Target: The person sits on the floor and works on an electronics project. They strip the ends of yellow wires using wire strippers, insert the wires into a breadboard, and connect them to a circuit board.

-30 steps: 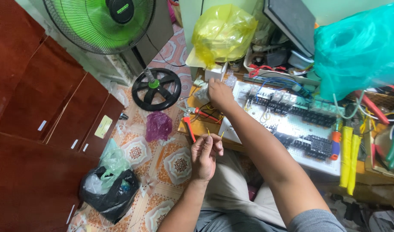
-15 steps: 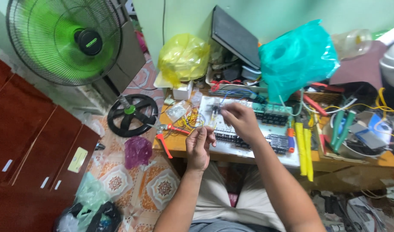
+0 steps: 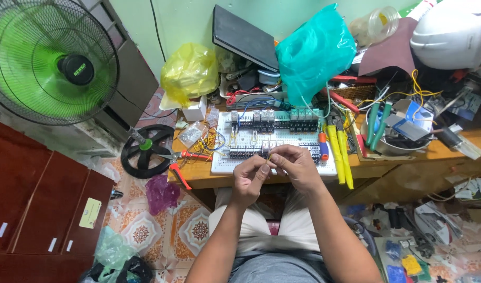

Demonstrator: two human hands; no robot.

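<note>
You pinch a thin yellow wire [image 3: 270, 156] between your left hand [image 3: 249, 180] and right hand [image 3: 298, 166], close above the white board [image 3: 274, 140], so both ends stay steady.

Yellow plastic bag [image 3: 189, 71] and teal bag [image 3: 314, 52] at desk's back; pale label [image 3: 90, 213] on red cabinet.

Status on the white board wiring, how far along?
Done: rows of dark components sit mounted on the white board, with some blue and yellow leads already run. In hand: the left hand and right hand pinch a short yellow wire between them over the board's front edge. Left: loose yellow wires lie unattached beside the board.
</note>
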